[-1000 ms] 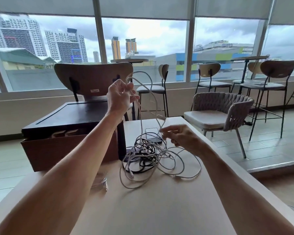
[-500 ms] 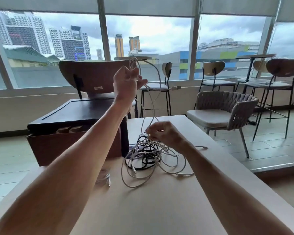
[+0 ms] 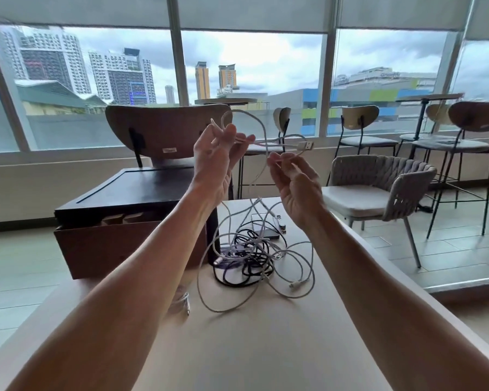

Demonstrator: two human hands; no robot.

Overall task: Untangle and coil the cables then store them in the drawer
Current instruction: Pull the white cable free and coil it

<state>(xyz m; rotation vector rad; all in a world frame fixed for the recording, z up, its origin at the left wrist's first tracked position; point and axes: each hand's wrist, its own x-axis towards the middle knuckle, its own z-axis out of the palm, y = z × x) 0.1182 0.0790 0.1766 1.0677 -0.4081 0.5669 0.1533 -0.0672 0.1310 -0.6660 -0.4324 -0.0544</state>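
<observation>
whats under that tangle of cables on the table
A dark flat device, maybe a phone, sticks out from under the far side of the cable tangle on the table. How far it reaches beneath, and anything else below the loops, is covered.

Cable tangle on table, right of drawer box (chair behind)

Body parts in view: two forearms and two hands, nothing more; left hand bare; right hand bare; both forearms bare along their whole visible length, wrist to lower frame edge; build slender; tendons marked at each wrist; fingernails too small to assess.
</observation>
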